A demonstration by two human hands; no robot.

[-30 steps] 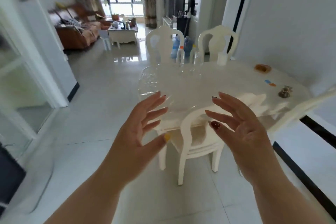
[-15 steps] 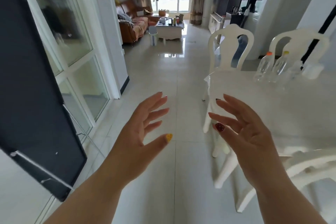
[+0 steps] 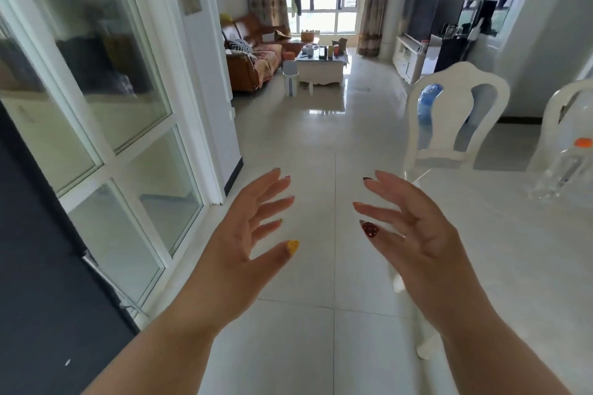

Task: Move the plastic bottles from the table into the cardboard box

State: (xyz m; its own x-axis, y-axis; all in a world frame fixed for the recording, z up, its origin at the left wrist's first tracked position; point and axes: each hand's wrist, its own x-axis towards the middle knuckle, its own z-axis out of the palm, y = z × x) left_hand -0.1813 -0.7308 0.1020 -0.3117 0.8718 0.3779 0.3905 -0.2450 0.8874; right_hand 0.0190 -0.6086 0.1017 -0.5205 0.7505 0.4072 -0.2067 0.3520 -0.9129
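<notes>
View swung left; table [image 3: 513, 234] at rt edge.

Two hands are showing, left [image 3: 244, 244] and right [image 3: 417, 240]. One bottle [image 3: 560, 171] is standing on one table [image 3: 513, 250]. Two chairs [image 3: 455, 112] [image 3: 564, 112] are sitting behind; one sofa [image 3: 253, 54] is waiting beyond.

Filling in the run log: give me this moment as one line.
left hand: open, empty | right hand: open, empty | plastic bottle: on table, far right | cardboard box: not visible
</notes>
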